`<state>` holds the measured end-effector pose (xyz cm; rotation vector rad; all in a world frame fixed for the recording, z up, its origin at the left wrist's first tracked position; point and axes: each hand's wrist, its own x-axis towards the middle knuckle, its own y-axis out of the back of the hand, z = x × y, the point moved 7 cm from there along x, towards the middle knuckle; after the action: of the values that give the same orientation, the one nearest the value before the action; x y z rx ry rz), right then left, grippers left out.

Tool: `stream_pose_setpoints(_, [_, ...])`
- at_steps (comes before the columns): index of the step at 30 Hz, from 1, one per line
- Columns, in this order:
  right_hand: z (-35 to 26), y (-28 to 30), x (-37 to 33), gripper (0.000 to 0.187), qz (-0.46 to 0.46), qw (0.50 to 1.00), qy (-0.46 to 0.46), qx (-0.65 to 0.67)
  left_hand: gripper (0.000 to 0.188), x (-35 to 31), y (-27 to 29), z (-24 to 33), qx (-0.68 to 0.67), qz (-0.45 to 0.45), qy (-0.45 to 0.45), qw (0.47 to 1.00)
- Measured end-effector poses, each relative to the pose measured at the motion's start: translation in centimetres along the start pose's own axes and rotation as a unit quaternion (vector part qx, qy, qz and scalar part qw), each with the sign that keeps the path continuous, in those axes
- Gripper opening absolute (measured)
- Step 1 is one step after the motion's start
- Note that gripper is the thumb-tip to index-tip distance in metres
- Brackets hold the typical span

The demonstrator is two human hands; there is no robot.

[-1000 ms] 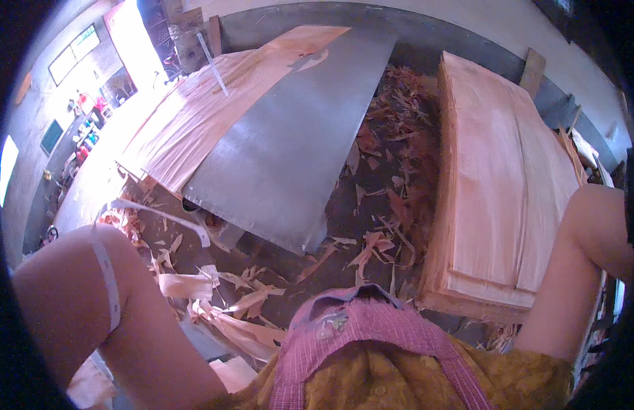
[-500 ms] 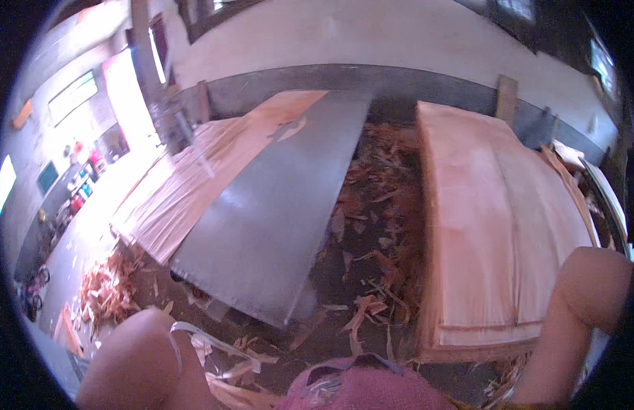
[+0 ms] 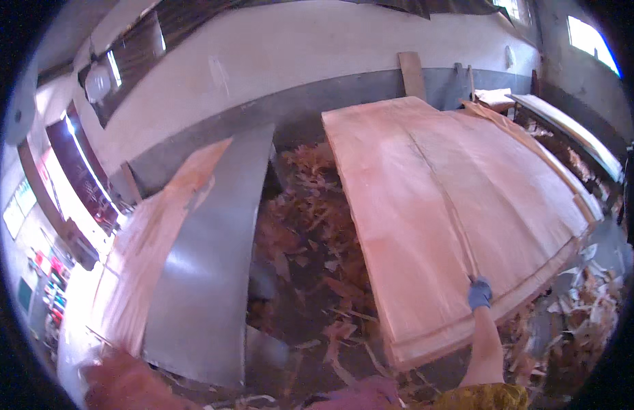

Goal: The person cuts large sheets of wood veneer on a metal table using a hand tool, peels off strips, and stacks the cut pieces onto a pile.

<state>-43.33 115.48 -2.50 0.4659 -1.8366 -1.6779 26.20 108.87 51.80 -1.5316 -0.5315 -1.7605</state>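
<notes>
My right hand (image 3: 479, 294), in a blue-grey glove, rests at the near part of a tall stack of thin wood veneer sheets (image 3: 412, 232). Its fingers look curled closed at the end of a long seam (image 3: 440, 184) that runs down the top sheet. What lies in the fingers is too small to make out. At the lower left my left arm (image 3: 129, 383) is a reddish blur beside a grey metal-topped table (image 3: 201, 287); the fingers of that hand cannot be made out. More veneer sheets (image 3: 149, 225) lie along the left side of the grey table.
Torn veneer scraps (image 3: 317, 205) fill the gap between table and stack. Loose scraps (image 3: 583, 307) also litter the floor at the right. A long pale panel (image 3: 569, 133) stands at the far right, and a board (image 3: 412, 75) leans on the back wall.
My view has swung to the right, bringing the veneer stack nearer the middle. My right arm, bent at the right edge before, now reaches forward with its hand on the stack.
</notes>
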Motion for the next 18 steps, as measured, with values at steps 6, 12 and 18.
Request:
stream_pose_setpoints(6, [2.5, -11.8, -1.3, 0.036, -0.050, 0.983, -0.171, -0.044, 0.052, -10.8, 6.8, -13.1, 0.314, -0.155, 0.364, 0.863])
stream_pose_setpoints(12, [4.3, -8.9, -1.7, 0.045, -0.009, 0.988, -0.107, -0.111, 0.053, -19.9, 14.0, -11.3, 0.339, -0.099, 0.578, 0.735])
stream_pose_setpoints(18, [-5.3, -2.0, -7.5, 0.043, -0.007, 0.997, 0.042, 0.062, 0.031, -22.6, 16.7, -7.3, 0.426, -0.165, 0.577, 0.677])
